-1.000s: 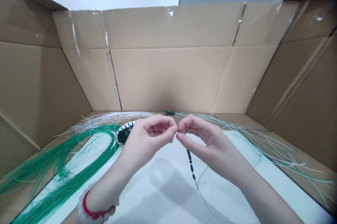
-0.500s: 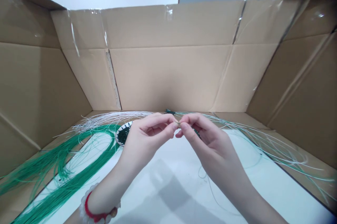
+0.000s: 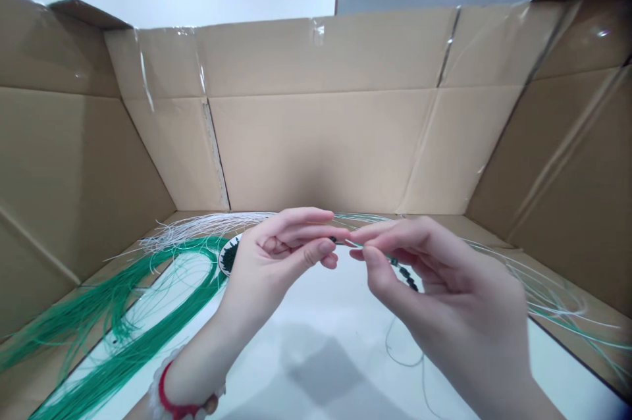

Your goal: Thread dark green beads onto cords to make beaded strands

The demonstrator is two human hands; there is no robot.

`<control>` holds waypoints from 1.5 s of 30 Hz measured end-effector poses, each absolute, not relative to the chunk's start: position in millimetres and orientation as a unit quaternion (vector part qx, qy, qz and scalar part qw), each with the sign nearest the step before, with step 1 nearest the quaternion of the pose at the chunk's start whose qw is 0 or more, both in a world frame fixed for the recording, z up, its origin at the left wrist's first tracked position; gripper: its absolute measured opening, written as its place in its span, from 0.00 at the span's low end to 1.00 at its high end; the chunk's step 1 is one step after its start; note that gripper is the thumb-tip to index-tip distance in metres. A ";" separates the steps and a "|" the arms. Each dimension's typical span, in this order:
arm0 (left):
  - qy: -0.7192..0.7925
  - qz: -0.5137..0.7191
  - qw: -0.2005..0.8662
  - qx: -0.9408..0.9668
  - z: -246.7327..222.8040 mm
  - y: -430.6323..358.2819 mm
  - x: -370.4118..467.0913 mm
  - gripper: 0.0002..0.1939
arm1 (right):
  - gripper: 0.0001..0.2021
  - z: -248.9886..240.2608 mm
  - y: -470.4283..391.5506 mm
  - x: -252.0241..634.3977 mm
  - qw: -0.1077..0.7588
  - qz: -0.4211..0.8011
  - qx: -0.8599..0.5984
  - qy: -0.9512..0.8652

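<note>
My left hand (image 3: pixel 291 252) has thumb and fingers closed near a small dark bead (image 3: pixel 332 239) at the fingertips. Close by on the right, my right hand (image 3: pixel 434 282) pinches a thin cord, with its fingertips almost meeting those of the left. A string of dark beads (image 3: pixel 407 277) shows behind the right fingers. From below that hand a thin loose thread (image 3: pixel 405 363) hangs over the white board. Partly hidden behind my left wrist is a plate of dark green beads (image 3: pixel 228 257).
Green strands (image 3: pixel 143 341) lie at the left, with white strands (image 3: pixel 180 234) behind them. More white and green strands (image 3: pixel 553 295) spread at the right. Cardboard walls (image 3: pixel 316 150) enclose the white board (image 3: pixel 316 315) at the back and sides.
My right hand has moved right and turned, bringing the dark bead string into view. My left fingers have straightened, and the fingertips of the two hands have shifted apart slightly.
</note>
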State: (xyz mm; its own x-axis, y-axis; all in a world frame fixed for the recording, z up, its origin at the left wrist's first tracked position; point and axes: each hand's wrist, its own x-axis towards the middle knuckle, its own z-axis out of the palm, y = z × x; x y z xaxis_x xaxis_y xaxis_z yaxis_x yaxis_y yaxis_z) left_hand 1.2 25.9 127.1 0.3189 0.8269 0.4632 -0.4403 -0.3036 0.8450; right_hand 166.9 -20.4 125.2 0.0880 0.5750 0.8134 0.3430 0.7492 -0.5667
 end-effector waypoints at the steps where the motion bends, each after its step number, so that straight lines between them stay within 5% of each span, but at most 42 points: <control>1: 0.166 0.560 0.566 0.582 127.2 25.5 1.1 0.07 | 0.10 124.8 -20.5 167.1 0.652 0.074 -0.330 -0.679; 45: 0.182 0.572 0.546 0.585 132.4 17.5 3.6 0.06 | 0.10 125.5 -20.4 168.7 0.622 0.008 -0.324 -0.713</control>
State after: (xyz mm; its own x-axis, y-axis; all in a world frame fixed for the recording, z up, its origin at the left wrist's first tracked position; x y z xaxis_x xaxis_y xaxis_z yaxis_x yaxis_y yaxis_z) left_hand 3.6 17.5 132.4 0.2807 0.8368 0.4700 -0.4123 -0.3370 0.8464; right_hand 168.7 -20.4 125.5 -0.0170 0.4719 0.8815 0.4522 0.7899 -0.4142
